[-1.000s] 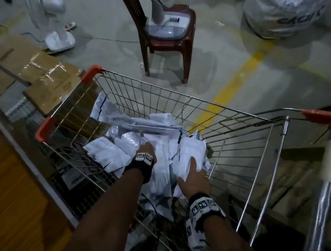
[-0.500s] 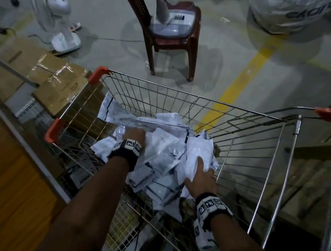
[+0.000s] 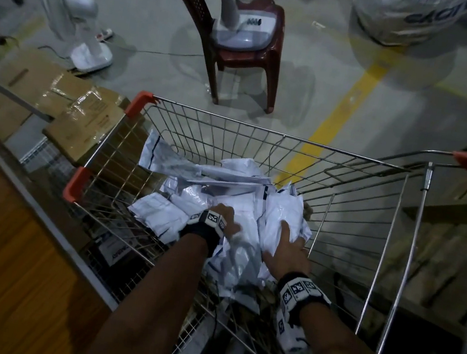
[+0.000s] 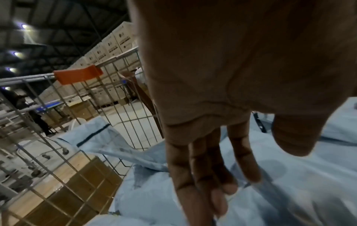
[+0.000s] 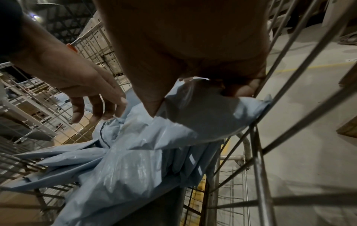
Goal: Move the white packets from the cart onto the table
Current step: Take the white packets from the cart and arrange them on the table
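A dim warehouse floor with a yellow line (image 3: 341, 108) runs behind the wire cart (image 3: 262, 133), and the wooden desk (image 3: 2, 279) sits just left of the cart. From what I see, no packet lies on that visible corner of the desk, so I judge nearly all of the job is left. The white packets (image 3: 224, 187) are heaped inside the cart. My left hand (image 3: 225, 216) hovers over the middle of the heap, fingers straight and relaxed, holding nothing. My right hand (image 3: 288, 250), toward the cart's right wall, has its fingers curled round one packet (image 5: 208, 113) at the heap's edge.
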Motion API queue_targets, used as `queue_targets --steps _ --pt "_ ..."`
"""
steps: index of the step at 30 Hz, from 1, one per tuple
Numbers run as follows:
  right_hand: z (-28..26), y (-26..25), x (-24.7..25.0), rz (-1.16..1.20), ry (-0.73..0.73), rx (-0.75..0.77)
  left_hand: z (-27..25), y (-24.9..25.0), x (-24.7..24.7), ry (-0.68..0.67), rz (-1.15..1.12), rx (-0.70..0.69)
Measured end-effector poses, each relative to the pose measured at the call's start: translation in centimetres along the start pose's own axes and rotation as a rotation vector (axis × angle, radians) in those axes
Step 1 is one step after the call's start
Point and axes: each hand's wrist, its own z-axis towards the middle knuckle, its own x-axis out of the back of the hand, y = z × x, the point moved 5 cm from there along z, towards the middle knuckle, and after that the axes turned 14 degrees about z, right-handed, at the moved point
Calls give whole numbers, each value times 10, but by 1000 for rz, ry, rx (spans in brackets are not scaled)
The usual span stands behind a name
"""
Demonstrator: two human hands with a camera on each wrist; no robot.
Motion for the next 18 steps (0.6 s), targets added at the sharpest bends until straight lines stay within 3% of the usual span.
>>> queue_targets --steps 4,9,14,18 --pt "1 1 1 -1 -5 0 5 21 -28 -81 21 77" --pt "0 1 0 -15 5 -18 14 29 -43 -65 41 156" --pt "-3 -1 -1 3 13 -55 15 35 -53 -154 94 169" --pt "-4 -2 -2 18 30 -42 7 35 -40 -86 138 216"
